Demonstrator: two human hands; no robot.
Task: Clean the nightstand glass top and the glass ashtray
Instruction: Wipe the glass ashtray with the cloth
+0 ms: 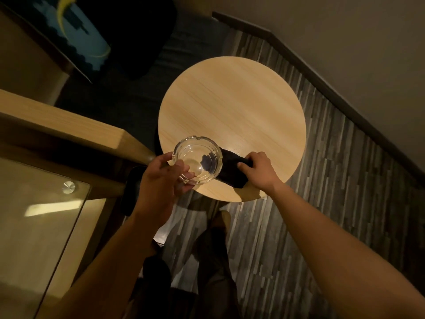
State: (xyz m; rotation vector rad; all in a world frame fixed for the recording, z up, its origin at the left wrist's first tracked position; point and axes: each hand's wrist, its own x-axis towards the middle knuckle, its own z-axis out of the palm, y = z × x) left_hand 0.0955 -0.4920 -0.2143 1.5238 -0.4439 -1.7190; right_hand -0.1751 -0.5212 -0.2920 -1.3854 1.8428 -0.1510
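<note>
A clear round glass ashtray [197, 158] is held above the near edge of a round wooden table [232, 107]. My left hand [161, 178] grips its near rim, fingers curled under and thumb on top. A dark cloth [232, 171] lies on the table just right of the ashtray, partly seen through the glass. My right hand [257, 169] is closed on the cloth's right end. The nightstand glass top [39, 215] lies at the lower left, with a round metal fastener at its corner.
A wooden ledge [69, 127] runs behind the nightstand on the left. A dark chair [142, 42] stands beyond the table. Striped grey flooring [333, 180] meets a dark skirting board and wall at the right. My legs are below.
</note>
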